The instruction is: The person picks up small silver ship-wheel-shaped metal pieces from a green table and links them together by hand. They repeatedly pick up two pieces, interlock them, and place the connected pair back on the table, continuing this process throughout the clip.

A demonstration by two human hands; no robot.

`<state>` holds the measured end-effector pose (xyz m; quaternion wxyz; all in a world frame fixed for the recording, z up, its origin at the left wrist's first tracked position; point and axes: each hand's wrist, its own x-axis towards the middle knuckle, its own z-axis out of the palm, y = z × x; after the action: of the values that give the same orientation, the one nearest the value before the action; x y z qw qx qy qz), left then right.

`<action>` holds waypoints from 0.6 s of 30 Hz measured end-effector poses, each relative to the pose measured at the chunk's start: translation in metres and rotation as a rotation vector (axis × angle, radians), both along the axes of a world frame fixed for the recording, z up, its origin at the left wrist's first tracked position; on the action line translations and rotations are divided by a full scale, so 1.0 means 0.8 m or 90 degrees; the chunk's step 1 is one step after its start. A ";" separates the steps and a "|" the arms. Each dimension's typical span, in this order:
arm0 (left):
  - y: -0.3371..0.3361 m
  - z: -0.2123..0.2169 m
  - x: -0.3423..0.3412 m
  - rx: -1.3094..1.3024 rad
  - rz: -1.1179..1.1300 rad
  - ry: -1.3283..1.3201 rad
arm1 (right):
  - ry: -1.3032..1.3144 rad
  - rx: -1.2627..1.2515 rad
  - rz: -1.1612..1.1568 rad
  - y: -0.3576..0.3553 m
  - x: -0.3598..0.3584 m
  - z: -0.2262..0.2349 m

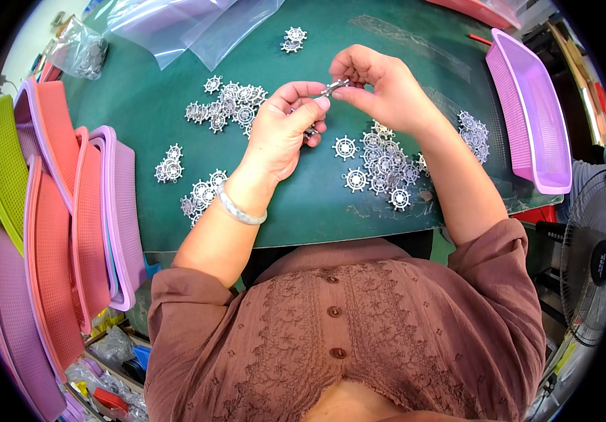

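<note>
Both my hands meet above the green table, pinching one small silver ship's-wheel charm (335,87) seen nearly edge-on. My left hand (285,126) grips its near side between thumb and forefinger. Tucked under the curled fingers of that hand is another silver charm (310,131), partly hidden. My right hand (380,83) has its thumb and fingertips closed at the charm's other side. Below the right wrist lies a pile of ship's-wheel charms (386,160), with a few loose ones beside it. Another cluster (232,102) spreads left of my left hand.
Smaller charm groups lie at the far middle (294,40), left (169,165) and right (473,136). Clear plastic sheets (190,28) cover the table's far left. A purple basket (528,119) stands at the right edge, near a fan (591,253). Stacked colored baskets (53,197) line the left.
</note>
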<state>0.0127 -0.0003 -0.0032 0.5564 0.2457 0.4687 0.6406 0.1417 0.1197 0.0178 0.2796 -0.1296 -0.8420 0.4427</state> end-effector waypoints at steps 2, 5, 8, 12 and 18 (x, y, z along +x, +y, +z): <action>0.000 0.000 0.000 0.015 -0.002 0.007 | 0.030 0.019 0.002 -0.003 -0.001 0.000; -0.001 -0.003 -0.001 0.040 0.007 0.008 | 0.067 0.042 -0.008 -0.005 -0.003 -0.001; 0.000 -0.005 -0.002 0.053 0.010 -0.003 | 0.104 0.059 -0.016 -0.005 -0.004 -0.002; 0.000 -0.005 -0.001 0.062 0.005 -0.001 | 0.120 0.079 -0.026 -0.010 -0.002 0.004; 0.000 -0.008 -0.001 0.060 -0.007 0.012 | 0.172 0.147 -0.023 -0.016 -0.005 0.004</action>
<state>0.0121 -0.0004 -0.0093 0.5432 0.2802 0.4421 0.6565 0.1380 0.1070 0.0212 0.4111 -0.0508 -0.8396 0.3513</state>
